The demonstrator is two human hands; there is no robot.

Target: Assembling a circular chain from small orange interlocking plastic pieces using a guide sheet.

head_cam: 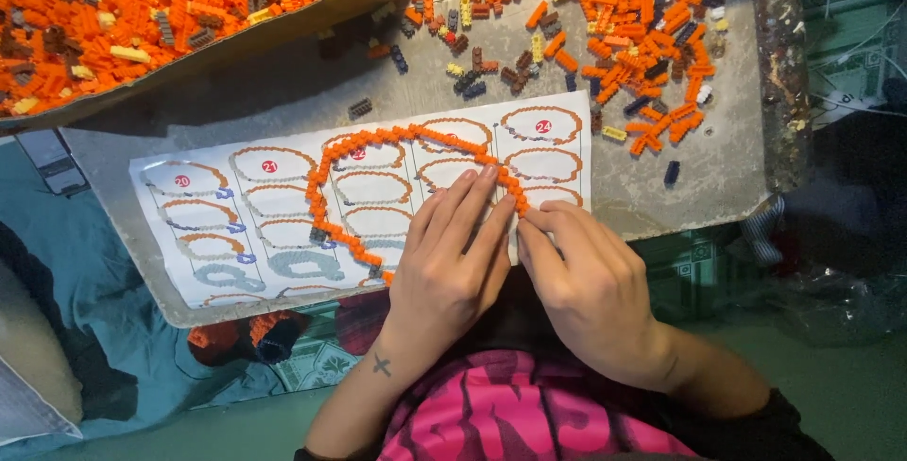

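A ring of small orange bricks (326,163) lies on a white instruction sheet (189,225) printed with ring diagrams. My left hand (449,263) rests flat on the sheet, its fingertips pressing the ring's right side. My right hand (586,277) sits beside it, fingertips pinched at the same stretch of the ring near the sheet's right edge. Both hands cover the ring's lower right part.
The sheet lies on a grey board (699,178). Several loose orange, brown and yellow bricks (624,36) are scattered at the back right. A cardboard tray (283,26) full of orange bricks stands at the back left. Teal cloth (85,281) lies to the left.
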